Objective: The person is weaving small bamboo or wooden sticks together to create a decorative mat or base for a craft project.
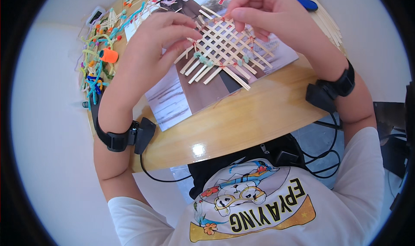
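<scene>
**Woven Strip Lattice Held at Two Edges Above Round Table**

The woven lattice of pale flat strips point(222, 45) is lifted slightly above an open magazine point(181, 94) at the far middle of the round wooden table point(255, 116). Small ties of red and pale green mark several crossings along its near and left edges.

The left hand point(151, 43) grips the lattice at its left edge, thumb and fingertips pinched together on a strip end. The right hand point(263, 14) holds the far right edge, fingers curled and closed over the strip ends there. Both wrists carry black straps with boxes attached; cables trail off the near table edge.

To the far left lies a heap of coloured cords and beads point(97, 60) with an orange cap point(109, 55) on it. A bundle of loose strips point(330, 25) lies at the far right, beside blue-handled scissors point(302, 1).
</scene>
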{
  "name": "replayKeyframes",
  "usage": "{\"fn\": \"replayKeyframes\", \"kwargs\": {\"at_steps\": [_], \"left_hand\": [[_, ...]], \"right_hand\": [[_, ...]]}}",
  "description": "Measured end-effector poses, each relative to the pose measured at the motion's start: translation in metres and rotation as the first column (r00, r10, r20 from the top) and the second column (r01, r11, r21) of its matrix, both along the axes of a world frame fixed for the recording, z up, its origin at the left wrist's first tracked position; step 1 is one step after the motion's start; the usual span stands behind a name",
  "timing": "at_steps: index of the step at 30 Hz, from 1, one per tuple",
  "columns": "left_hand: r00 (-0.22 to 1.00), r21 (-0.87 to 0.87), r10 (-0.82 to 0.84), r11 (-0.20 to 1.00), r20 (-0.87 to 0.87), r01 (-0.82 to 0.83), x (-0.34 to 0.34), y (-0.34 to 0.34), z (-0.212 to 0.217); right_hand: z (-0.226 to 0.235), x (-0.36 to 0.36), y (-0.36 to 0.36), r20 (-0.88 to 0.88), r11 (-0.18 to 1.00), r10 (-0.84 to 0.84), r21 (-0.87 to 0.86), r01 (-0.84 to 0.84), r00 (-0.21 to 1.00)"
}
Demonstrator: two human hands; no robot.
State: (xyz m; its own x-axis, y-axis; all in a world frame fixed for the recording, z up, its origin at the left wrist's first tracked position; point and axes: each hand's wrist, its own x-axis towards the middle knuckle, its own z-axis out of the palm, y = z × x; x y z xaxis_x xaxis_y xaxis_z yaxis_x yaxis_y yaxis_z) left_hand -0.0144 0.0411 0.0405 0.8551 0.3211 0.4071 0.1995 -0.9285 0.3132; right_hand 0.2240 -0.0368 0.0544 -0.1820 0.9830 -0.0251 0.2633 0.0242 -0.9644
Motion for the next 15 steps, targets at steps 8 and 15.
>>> {"fn": "replayKeyframes", "kwargs": {"at_steps": [8, 15], "left_hand": [[0.997, 0.038, -0.009, 0.999, -0.074, 0.012, -0.005, 0.008, -0.025], [0.999, 0.063, 0.031, 0.997, 0.033, -0.033, -0.015, 0.010, -0.025]], "right_hand": [[0.004, 0.004, -0.011, -0.269, 0.991, -0.133, -0.025, 0.131, 0.954], [0.009, 0.005, -0.010, -0.389, 0.835, -0.219, 0.399, 0.378, 0.895]]}}
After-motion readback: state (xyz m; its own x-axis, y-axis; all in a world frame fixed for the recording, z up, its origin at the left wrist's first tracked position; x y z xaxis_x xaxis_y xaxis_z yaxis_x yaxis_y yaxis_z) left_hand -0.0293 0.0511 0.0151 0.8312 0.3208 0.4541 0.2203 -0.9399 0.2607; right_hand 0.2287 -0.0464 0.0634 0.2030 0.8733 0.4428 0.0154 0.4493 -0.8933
